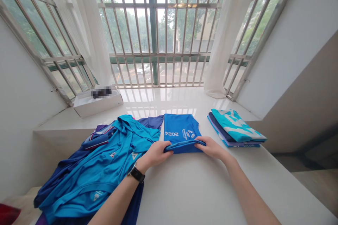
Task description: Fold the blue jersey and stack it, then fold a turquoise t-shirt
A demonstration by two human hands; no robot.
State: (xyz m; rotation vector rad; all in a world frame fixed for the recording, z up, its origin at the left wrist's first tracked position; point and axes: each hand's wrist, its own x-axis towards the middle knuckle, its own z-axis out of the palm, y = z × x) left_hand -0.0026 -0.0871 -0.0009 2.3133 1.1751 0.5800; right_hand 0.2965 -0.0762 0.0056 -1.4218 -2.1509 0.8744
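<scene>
A blue T-shirt (179,123) with white "2024" print lies partly folded on the white surface in front of me. Its near edge is raised between my two hands. My left hand (157,152) pinches the left end of that edge, and a black watch sits on the wrist. At the right end, my right hand (211,147) grips the same edge, fingers closed. Left of it spreads a loose heap of clothes, with a teal shirt (100,172) on top. To the right stands a stack of folded clothes (235,128), topped by a turquoise and white one.
A white open box (99,102) sits at the back left on the white ledge (190,100); its contents are blurred out. Behind it are a barred window and white curtains (219,38). The table (200,193) reaches towards me, its right edge running diagonally. Something red (9,214) shows at lower left.
</scene>
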